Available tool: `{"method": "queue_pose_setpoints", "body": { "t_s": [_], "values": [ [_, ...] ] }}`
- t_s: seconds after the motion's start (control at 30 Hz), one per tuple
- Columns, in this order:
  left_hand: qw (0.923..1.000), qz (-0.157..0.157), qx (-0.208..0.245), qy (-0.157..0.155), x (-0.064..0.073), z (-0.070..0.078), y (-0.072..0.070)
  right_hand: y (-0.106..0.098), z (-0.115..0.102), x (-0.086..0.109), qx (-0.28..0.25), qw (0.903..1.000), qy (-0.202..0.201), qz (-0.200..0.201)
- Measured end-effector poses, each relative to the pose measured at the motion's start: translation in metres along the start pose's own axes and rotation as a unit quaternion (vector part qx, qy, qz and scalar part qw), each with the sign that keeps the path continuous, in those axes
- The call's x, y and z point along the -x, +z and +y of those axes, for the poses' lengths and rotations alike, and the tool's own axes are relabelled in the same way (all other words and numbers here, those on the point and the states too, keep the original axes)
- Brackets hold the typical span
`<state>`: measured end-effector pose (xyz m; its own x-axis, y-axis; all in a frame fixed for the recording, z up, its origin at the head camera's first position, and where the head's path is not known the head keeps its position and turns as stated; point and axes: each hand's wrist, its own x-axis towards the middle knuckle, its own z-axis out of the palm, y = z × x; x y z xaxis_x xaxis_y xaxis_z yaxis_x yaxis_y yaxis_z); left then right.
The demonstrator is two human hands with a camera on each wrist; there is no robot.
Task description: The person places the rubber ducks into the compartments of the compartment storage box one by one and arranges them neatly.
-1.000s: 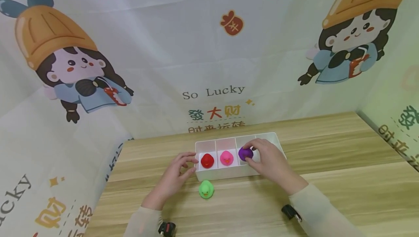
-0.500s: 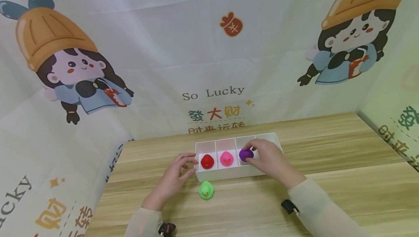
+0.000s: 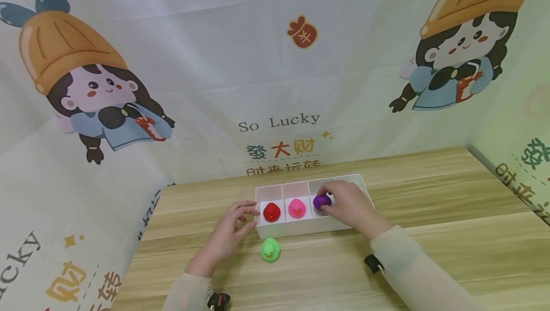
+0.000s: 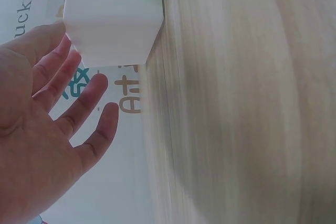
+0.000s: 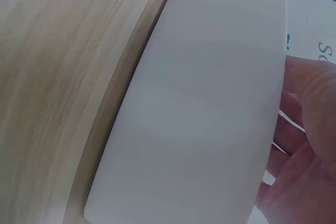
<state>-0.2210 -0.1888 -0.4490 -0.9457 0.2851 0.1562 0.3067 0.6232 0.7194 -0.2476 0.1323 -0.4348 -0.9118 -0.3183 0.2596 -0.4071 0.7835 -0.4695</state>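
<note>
My right hand (image 3: 350, 206) pinches a purple rubber duck (image 3: 321, 202) between thumb and fingers, in the third compartment from the left of a white divided box (image 3: 301, 229). Part of that duck is hidden by the fingers. A red duck (image 3: 271, 212) sits in the first compartment and a pink duck (image 3: 297, 209) in the second. At the box's left end, my left hand (image 3: 232, 230) has its fingers spread and loosely bent, fingertips right by the end wall. The right wrist view shows the long front wall (image 5: 189, 103), with the fingers behind its rim.
A green duck (image 3: 270, 250) stands on the wooden table (image 3: 301, 277), just in front of the box near its left end. Behind the table hangs a printed cloth (image 3: 215, 86) with cartoon figures, and more cloth closes off both sides.
My right forearm has shifted slightly left, while the fingers stay on the purple duck in the third compartment. The left hand and the other ducks hold their places.
</note>
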Motion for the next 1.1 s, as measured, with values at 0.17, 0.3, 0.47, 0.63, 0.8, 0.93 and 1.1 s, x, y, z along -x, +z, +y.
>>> {"method": "queue_pose_setpoints", "body": {
  "t_s": [0.17,0.3,0.47,0.63,0.8,0.93,1.1],
  "values": [
    [1.0,0.0,0.002,0.003,-0.001,0.001,0.001,0.003,0.002,-0.005,0.003,0.9996,0.013,-0.026],
    [1.0,-0.005,0.005,-0.002,-0.001,0.001,0.001,0.005,0.004,-0.008,0.018,0.9992,0.013,-0.032],
    [0.9999,-0.006,0.012,-0.011,0.0,0.001,0.001,0.003,0.003,-0.01,0.044,0.9979,0.011,-0.046],
    [1.0,-0.001,0.005,0.007,0.001,0.002,0.001,0.001,0.003,-0.012,0.065,0.9965,0.004,-0.052],
    [0.9999,-0.002,0.004,0.009,0.0,0.002,0.001,0.002,0.006,-0.013,0.077,0.9953,0.007,-0.059],
    [1.0,-0.003,0.005,0.006,0.0,0.002,0.001,0.001,0.006,-0.014,0.079,0.9947,0.007,-0.066],
    [1.0,-0.004,0.006,0.004,0.0,0.001,0.0,-0.001,0.005,-0.015,0.072,0.9948,0.0,-0.071]
  ]
}}
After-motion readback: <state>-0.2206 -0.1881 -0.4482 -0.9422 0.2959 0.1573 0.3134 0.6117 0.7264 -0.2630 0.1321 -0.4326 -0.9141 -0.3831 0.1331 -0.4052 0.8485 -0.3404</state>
